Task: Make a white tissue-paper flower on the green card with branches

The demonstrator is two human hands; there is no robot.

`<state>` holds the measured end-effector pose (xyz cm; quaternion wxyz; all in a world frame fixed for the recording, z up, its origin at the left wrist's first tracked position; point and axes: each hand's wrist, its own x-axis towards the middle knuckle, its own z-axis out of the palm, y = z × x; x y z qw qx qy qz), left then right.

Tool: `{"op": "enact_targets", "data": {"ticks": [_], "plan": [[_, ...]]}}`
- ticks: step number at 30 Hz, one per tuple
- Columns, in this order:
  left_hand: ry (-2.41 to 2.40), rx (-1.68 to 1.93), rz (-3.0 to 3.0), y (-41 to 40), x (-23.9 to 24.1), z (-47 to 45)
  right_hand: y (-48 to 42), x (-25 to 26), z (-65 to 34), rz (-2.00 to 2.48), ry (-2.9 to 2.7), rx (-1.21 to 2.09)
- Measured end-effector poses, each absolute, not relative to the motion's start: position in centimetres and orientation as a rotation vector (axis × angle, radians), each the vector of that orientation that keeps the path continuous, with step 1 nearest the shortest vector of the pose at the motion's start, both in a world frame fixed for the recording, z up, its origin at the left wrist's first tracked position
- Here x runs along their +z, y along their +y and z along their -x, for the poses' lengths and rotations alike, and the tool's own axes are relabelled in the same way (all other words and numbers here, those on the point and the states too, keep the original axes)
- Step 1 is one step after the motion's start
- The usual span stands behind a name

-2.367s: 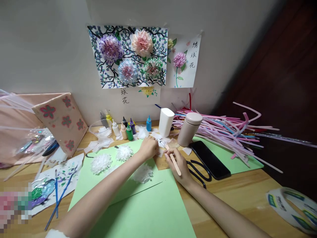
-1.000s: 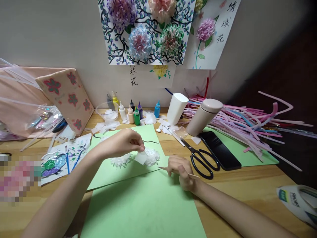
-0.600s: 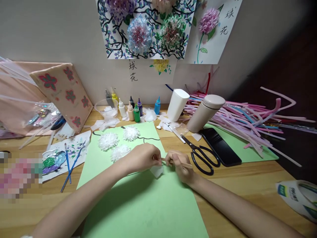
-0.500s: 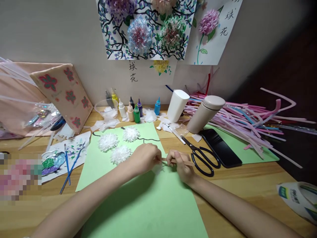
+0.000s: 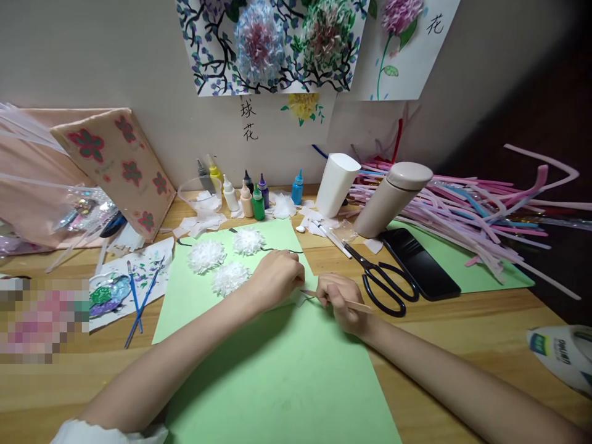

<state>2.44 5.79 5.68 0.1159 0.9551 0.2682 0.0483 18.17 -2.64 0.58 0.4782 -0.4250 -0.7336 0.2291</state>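
Note:
My left hand [image 5: 276, 277] is closed, pinching a small piece of white tissue [image 5: 298, 299] at the edge of the green paper [image 5: 277, 382]. My right hand [image 5: 340, 301] grips a thin wooden stick [image 5: 356, 304], whose tip meets the tissue between the two hands. Three white tissue flowers [image 5: 206, 255] lie on the upper green sheet just left of my left hand.
Black scissors [image 5: 386, 285] and a dark phone [image 5: 420, 264] lie right of my hands. Small paint bottles [image 5: 252, 200], a white cup [image 5: 337, 185] and a beige flask [image 5: 393, 197] stand by the wall. Pipe cleaners [image 5: 472, 209] pile at right; brushes [image 5: 136, 299] and a tape roll [image 5: 562, 357] sit nearby.
My left hand picked a tissue piece from near the cup and carried it toward me. Both hands came together over the green paper's edge, stick tip at the tissue.

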Motion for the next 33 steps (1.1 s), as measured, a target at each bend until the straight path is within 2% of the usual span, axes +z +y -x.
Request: {"op": "enact_targets", "data": {"ticks": [6,15,29,33], "plan": [[0.821,0.136,-2.775,5.8,5.8,-2.4,-2.3,0.4,-17.9,1.047,-1.813,0.556],[1.272,0.128,-2.696,8.1,6.2,-1.3,-2.1,0.5,-17.7,1.102,-1.787,0.612],[1.200,-0.018,-2.648,8.5,5.7,-1.1,-1.9,0.6,-17.2,1.266,-1.628,0.807],[1.180,-0.036,-2.615,8.5,6.1,-1.0,-2.1,0.6,-17.4,1.211,-1.609,0.749]]}}
